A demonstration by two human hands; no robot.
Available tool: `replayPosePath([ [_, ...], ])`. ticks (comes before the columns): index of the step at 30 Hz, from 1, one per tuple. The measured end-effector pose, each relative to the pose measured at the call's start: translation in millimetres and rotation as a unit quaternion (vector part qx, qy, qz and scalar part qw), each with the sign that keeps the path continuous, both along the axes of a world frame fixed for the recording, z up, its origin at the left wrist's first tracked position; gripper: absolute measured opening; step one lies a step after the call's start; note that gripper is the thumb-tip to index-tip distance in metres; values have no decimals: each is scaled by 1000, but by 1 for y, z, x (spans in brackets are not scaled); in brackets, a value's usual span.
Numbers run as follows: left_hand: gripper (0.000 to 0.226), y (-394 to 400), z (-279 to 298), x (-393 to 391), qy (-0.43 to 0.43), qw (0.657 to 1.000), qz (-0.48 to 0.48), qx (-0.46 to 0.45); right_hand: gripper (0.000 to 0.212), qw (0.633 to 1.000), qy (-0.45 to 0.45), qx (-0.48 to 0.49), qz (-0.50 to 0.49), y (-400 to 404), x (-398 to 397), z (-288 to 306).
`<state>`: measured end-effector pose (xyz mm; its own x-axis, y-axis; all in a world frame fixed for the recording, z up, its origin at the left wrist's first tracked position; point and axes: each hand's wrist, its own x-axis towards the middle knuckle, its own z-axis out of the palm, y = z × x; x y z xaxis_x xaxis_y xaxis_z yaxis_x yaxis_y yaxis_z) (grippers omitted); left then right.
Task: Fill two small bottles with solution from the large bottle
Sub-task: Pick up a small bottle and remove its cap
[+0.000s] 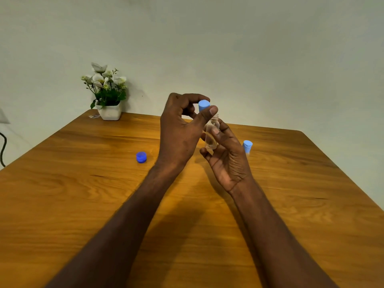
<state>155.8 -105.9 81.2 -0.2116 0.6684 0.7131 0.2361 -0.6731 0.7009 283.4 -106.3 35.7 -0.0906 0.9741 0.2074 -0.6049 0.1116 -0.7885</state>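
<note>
A flower pot (109, 112) is sitting at the back left of my wooden table (62, 183), with a dark blue cap (141, 157) lying open side up. My left hand (178, 132) is pinching a light blue cap (204, 106). My right hand (227, 161) is gripping a small clear bottle (212, 134), standing upright, mouth up, looking empty. Another light blue cap (247, 146) is standing at the right.

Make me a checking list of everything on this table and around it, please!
Surface: wooden table, bare grain.
Job's things: clear small bottle, uncapped, in right hand; light blue cap in left hand; second light blue cap behind right hand; dark blue cap lying on table; large bottle not seen.
Clutter: flower pot at far corner.
Fingers: both sets pinching.
Cables: dark cable at left edge.
Surroundings: plain wall.
</note>
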Motion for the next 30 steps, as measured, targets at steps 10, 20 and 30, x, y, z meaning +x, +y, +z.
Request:
replayPosePath([
  [10,23,-28,-25,-53,9,999,18,-32,32,937,-246,42,-244,2,-12,-10],
  [20,9,-67,-67,-110,84,979,113,-147,45,821,-469,82,-316,2,-15,-23],
  [30,25,-58,-85,-120,164,936,167,-263,44,801,-519,53,-295,-3,-10,-26],
])
